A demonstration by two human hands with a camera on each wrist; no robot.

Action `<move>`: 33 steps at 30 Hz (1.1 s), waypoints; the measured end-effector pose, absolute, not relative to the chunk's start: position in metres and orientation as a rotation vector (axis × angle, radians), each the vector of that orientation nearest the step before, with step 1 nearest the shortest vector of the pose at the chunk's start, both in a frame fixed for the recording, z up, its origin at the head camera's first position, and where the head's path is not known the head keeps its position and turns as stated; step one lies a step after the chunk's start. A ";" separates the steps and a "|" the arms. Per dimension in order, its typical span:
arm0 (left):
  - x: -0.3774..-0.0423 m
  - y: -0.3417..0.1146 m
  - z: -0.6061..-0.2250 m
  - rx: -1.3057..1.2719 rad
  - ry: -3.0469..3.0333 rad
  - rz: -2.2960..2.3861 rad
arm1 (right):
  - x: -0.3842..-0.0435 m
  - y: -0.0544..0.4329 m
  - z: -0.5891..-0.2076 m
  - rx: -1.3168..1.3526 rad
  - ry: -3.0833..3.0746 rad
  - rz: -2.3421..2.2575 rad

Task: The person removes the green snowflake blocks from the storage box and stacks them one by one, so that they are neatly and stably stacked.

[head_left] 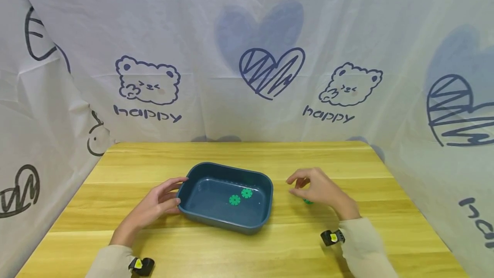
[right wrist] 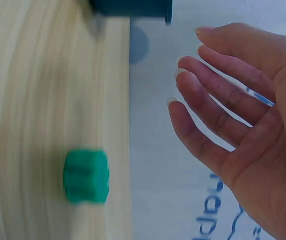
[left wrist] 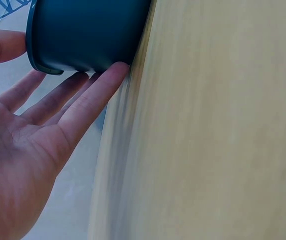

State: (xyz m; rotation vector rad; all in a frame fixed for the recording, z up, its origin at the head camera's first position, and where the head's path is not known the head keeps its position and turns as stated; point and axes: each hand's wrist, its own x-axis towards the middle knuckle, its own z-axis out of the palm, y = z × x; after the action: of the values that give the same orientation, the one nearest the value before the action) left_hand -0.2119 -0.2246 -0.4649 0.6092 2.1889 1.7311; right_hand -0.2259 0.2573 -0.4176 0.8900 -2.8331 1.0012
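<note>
A dark blue rectangular box (head_left: 225, 225) stands on the wooden table. Two green notched discs, one green disc (head_left: 234, 200) beside another green disc (head_left: 246, 193), lie on its floor. My left hand (head_left: 156, 203) is at the box's left end, fairly straight fingertips touching its outer wall and rim, also in the left wrist view. Right of the box, my right hand (head_left: 318, 188) hovers over the table with loosely bent fingers and nothing between them. Below it sits a green stack of notched pieces (right wrist: 86, 176), mostly hidden by the hand in the head view.
The wooden table (head_left: 216, 254) runs back to a white cloth (head_left: 216, 110) printed with hearts and bears, which also hangs at both sides. Each wrist wears a small black camera, the left camera (head_left: 142, 266) and the right camera (head_left: 332, 237).
</note>
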 end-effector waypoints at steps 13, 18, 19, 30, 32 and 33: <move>-0.212 -0.224 -0.463 0.604 2.190 1.731 | -0.233 0.201 -0.405 1.071 -2.844 0.974; -0.211 -0.225 -0.463 0.597 2.195 1.727 | -0.235 0.183 -0.403 1.099 -2.869 0.987; -0.211 -0.225 -0.463 0.595 2.194 1.727 | -0.235 0.179 -0.403 1.102 -2.876 0.995; -0.211 -0.224 -0.464 0.602 2.191 1.735 | -0.240 0.148 -0.420 1.257 -2.896 0.923; -0.210 -0.224 -0.463 0.601 2.198 1.730 | -0.240 0.143 -0.422 1.250 -2.924 0.923; -0.210 -0.224 -0.463 0.600 2.199 1.730 | -0.240 0.141 -0.423 1.246 -2.937 0.917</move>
State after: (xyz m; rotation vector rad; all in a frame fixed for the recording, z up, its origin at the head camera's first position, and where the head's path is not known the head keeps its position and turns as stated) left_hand -0.2103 -0.2237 -0.4630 0.6001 2.1986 1.7302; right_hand -0.2403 0.1410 -0.4228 1.2456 -2.9368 0.9166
